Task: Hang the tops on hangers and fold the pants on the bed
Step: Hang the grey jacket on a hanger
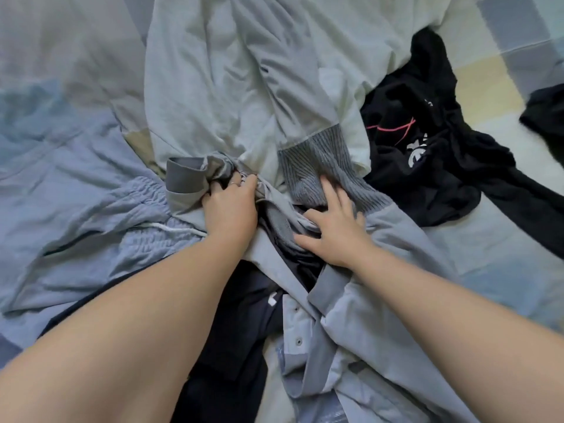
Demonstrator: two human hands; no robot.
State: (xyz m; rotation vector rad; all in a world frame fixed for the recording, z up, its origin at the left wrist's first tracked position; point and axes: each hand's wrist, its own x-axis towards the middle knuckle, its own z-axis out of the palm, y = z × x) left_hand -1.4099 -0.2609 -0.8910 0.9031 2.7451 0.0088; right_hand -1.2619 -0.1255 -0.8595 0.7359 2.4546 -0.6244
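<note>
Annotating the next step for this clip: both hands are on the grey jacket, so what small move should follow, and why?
Probably close the right hand on the ribbed band and lift the grey jacket off the pile. The left hand grips bunched fabric by a cuff, the right only lies flat, and the jacket is crumpled over a dark garment, so it needs spreading first.

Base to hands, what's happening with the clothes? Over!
Left hand grips grey jacket. Right hand flat on its ribbed band. Dark garment lies underneath. No hanger in view.
</note>
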